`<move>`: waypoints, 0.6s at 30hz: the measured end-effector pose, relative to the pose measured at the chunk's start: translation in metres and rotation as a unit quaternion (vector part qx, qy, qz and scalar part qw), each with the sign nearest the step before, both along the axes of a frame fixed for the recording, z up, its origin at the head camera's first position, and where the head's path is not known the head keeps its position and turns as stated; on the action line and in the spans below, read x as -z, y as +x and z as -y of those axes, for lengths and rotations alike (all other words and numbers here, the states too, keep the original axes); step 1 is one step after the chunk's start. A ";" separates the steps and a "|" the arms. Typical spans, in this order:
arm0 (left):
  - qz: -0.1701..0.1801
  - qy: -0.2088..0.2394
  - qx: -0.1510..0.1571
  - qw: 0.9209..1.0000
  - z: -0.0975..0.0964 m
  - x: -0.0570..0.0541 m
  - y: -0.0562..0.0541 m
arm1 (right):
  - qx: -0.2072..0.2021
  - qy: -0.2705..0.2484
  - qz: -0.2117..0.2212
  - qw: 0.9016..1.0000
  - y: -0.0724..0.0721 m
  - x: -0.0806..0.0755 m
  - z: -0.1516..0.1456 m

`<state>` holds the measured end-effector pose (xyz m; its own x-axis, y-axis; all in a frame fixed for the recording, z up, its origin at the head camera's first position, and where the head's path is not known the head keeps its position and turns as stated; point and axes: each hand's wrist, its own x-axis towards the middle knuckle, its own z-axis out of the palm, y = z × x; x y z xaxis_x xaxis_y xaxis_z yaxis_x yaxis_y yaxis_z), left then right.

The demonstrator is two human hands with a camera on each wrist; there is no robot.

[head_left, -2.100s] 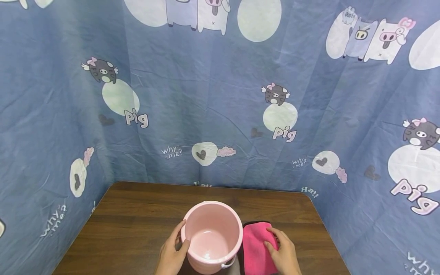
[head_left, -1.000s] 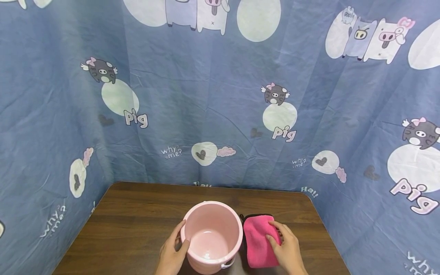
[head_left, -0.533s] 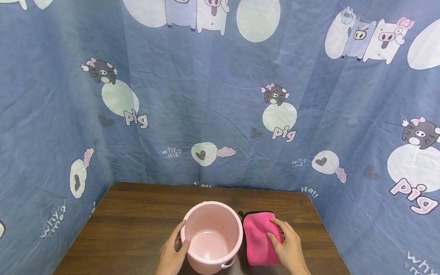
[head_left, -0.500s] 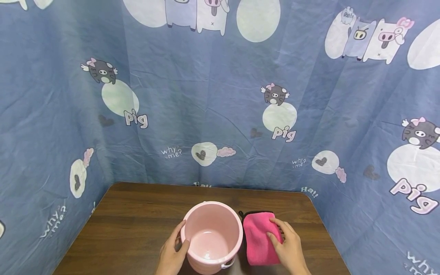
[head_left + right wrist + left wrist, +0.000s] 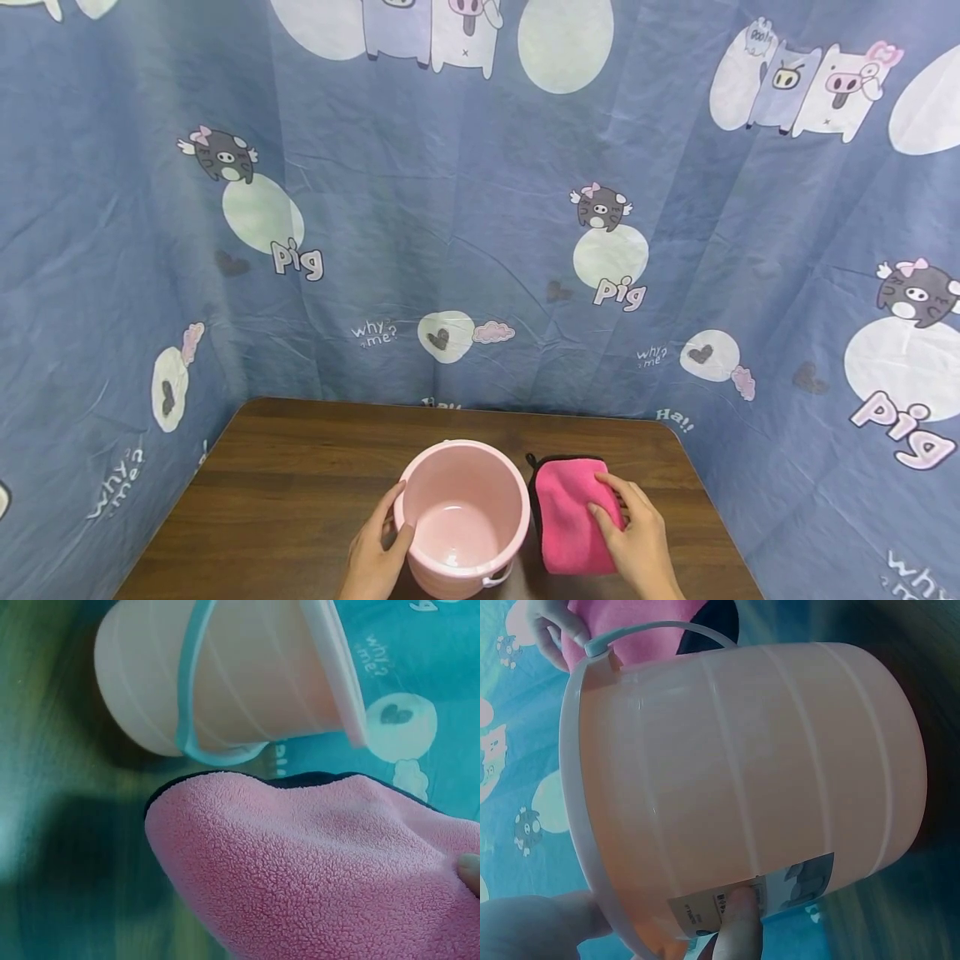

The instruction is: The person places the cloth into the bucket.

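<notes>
A pale pink bucket [image 5: 461,508] with a thin handle stands upright on the wooden table. My left hand [image 5: 377,546] holds its left side, the thumb over the rim; in the left wrist view fingers [image 5: 741,922] press on the label of the bucket [image 5: 742,757]. To the right of the bucket, my right hand [image 5: 633,533] pinches a folded bright pink cloth [image 5: 573,517] with a dark edge and a small black loop. The right wrist view has the fluffy cloth [image 5: 300,862] hanging beside the bucket, apart from it, with one fingertip [image 5: 470,871] at its edge.
The dark brown wooden table [image 5: 300,467] has rounded far corners. Behind it and at both sides hangs a blue curtain [image 5: 450,208] with cartoon pigs and lettering. The bucket's handle [image 5: 187,690] hangs down on the side toward the cloth.
My right hand has carried the pink cloth away from me and slightly to the right, its lower edge now fully in view. My left hand and the bucket stay where they were.
</notes>
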<state>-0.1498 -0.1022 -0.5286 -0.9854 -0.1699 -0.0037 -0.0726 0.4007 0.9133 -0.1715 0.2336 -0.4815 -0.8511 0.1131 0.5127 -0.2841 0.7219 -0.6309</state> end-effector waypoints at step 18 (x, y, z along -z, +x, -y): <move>-0.014 0.007 0.000 1.000 0.000 0.000 0.000 | -0.010 -0.031 -0.029 0.999 0.004 -0.015 0.005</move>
